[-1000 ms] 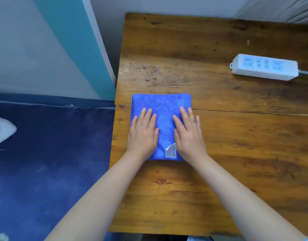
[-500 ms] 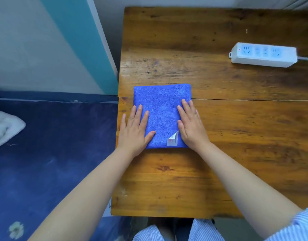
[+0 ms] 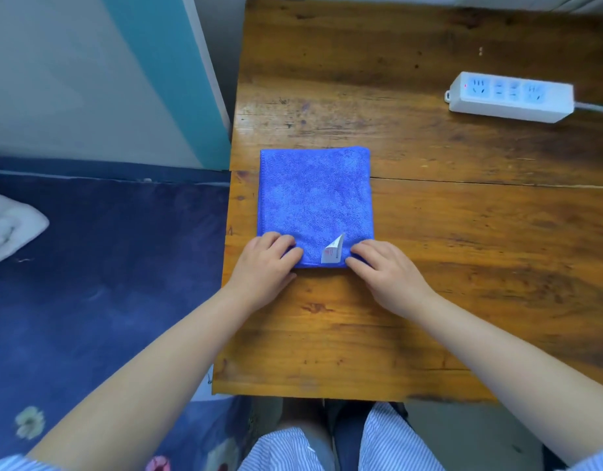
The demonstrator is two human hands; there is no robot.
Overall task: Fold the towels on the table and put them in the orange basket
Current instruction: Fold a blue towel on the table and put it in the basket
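You are pinching the soft, light towel (image 3: 315, 202) at its near corners, left hand (image 3: 264, 263) and right hand (image 3: 383, 271) both closing on cloth.

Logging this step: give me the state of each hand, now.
Left hand: grip closed on the near-left corner of the blue towel.
Right hand: grip closed on the towel's near-right corner.

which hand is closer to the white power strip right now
Right. The right hand grips the blue towel's near right corner, below-left of the power strip; the left hand grips the near left corner, farther away.
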